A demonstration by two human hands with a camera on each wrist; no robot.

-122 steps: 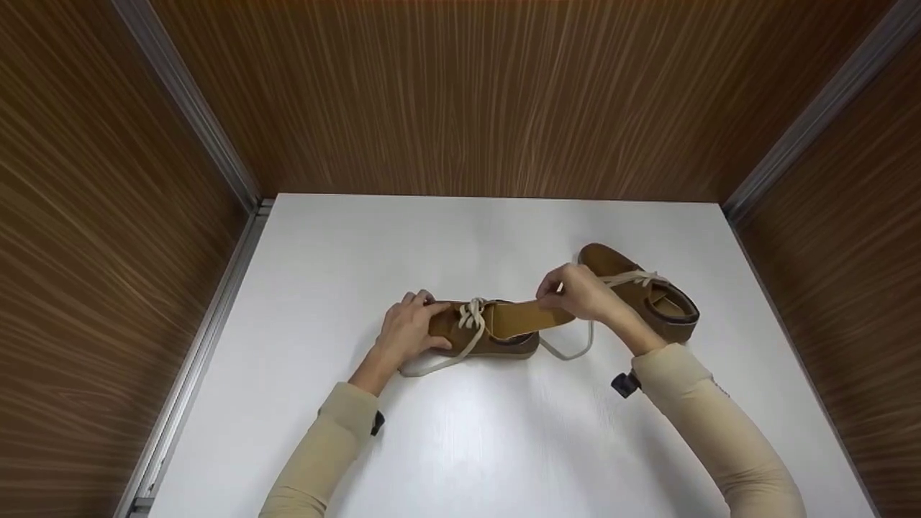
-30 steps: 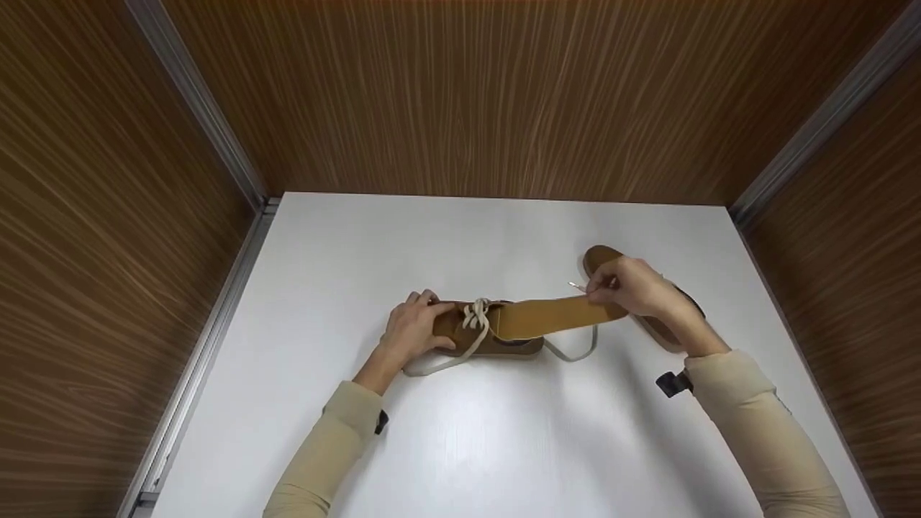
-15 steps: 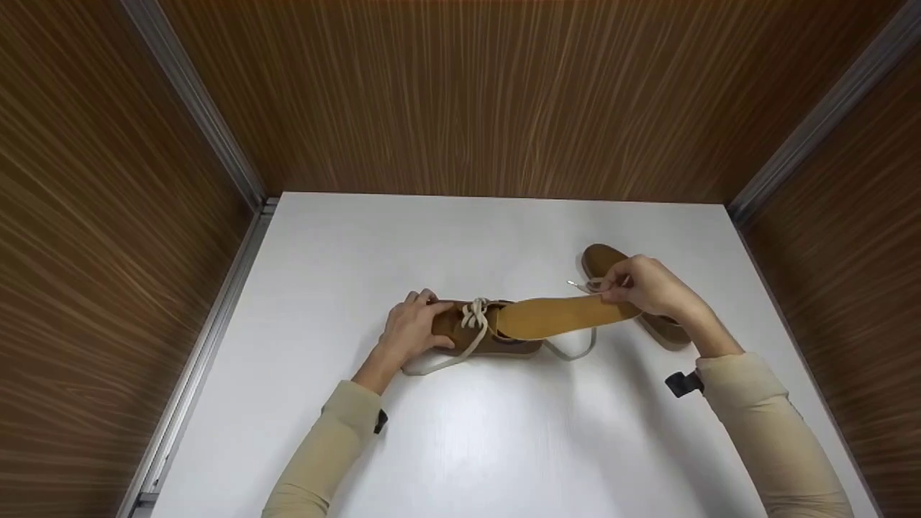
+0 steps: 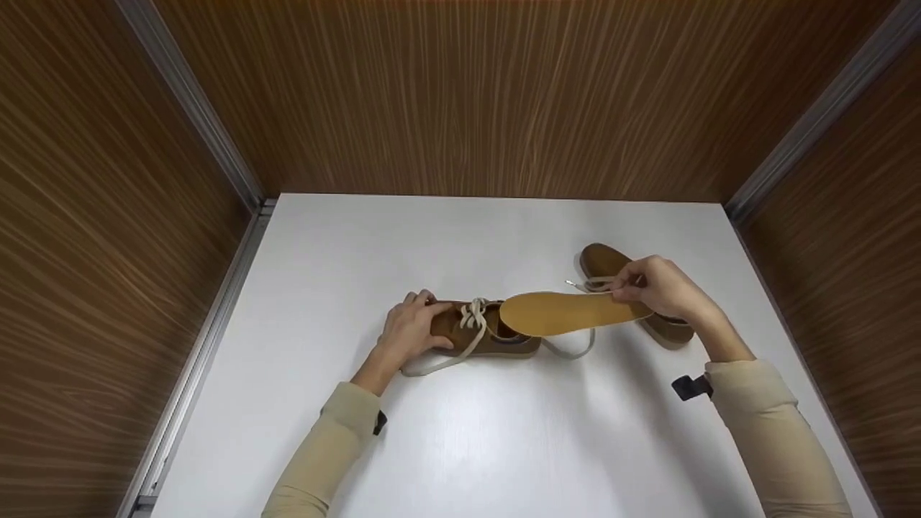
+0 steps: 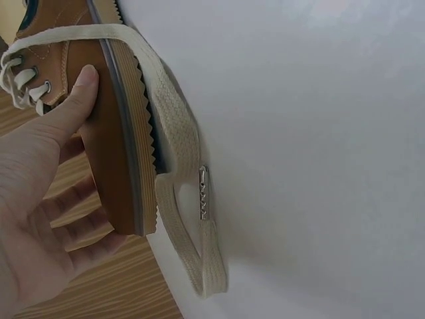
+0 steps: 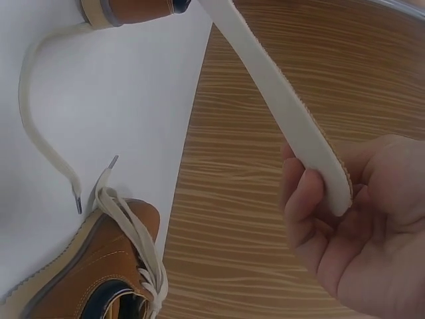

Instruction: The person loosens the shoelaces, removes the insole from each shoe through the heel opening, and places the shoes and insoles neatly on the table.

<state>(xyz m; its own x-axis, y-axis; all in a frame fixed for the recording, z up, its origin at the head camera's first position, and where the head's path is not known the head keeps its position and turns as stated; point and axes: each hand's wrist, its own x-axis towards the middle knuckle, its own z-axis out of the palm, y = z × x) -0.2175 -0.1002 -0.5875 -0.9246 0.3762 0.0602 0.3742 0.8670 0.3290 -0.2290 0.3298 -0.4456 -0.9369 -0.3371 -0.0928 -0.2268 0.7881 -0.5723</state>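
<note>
My left hand [image 4: 408,327] grips the toe of a brown lace-up shoe [image 4: 504,348] lying on the white table. In the left wrist view, the thumb presses the shoe's side [image 5: 109,153] near the laces, with the fingers round the other side. Between thumb and fingers, my right hand [image 4: 658,289] pinches the narrow heel end of a tan insole [image 4: 561,314]. The insole's broad rounded end lies over the shoe's opening, its whole outline showing. From the right wrist, its pale underside [image 6: 285,100] is visible.
A second brown shoe [image 4: 603,260] lies at the right, partly behind my right hand. Its pale laces [image 6: 136,229] are loose. The first shoe's lace ends [image 4: 439,368] trail on the table [image 4: 460,432]. Wood-grain panels [image 4: 460,101] enclose the back and sides.
My right hand has moved right, drawing the insole from inside the shoe until its rounded front end came out over the opening. The left hand has kept its grip on the toe.
</note>
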